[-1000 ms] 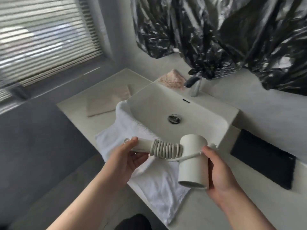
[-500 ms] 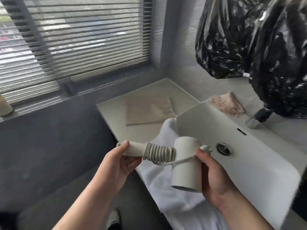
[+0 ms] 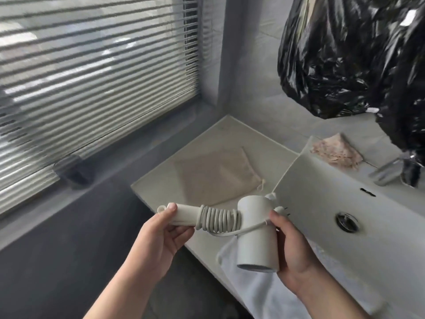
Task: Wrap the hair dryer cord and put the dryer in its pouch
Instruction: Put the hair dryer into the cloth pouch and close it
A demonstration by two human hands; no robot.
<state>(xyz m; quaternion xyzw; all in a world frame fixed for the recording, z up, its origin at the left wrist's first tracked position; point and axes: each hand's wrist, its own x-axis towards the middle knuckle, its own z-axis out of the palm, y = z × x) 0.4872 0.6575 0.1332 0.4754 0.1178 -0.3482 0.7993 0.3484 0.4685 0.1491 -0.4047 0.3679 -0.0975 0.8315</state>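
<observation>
I hold a white hair dryer (image 3: pixel 255 231) in front of me, over the counter's front edge. My left hand (image 3: pixel 158 238) grips the end of its handle, thumb on top. Its cord (image 3: pixel 218 219) is coiled in several turns around the handle near the barrel. My right hand (image 3: pixel 292 247) holds the barrel from the right and pinches the cord's last stretch, with the plug (image 3: pixel 281 209) sticking out above my thumb. A flat beige drawstring pouch (image 3: pixel 211 176) lies on the counter beyond the dryer, its drawstring end toward the sink.
A white sink basin (image 3: pixel 322 196) with a drain (image 3: pixel 347 222) sits at right, a tap (image 3: pixel 388 171) behind it. A white towel (image 3: pixel 257 295) hangs over the counter edge. A pink cloth (image 3: pixel 335 153) lies behind the basin. Black plastic (image 3: pixel 354 54) hangs above. Window blinds (image 3: pixel 92 77) fill the left.
My view has swung left, bringing the pouch and window toward the middle. Both hands keep the same hold on the dryer, carrying it slightly toward the pouch.
</observation>
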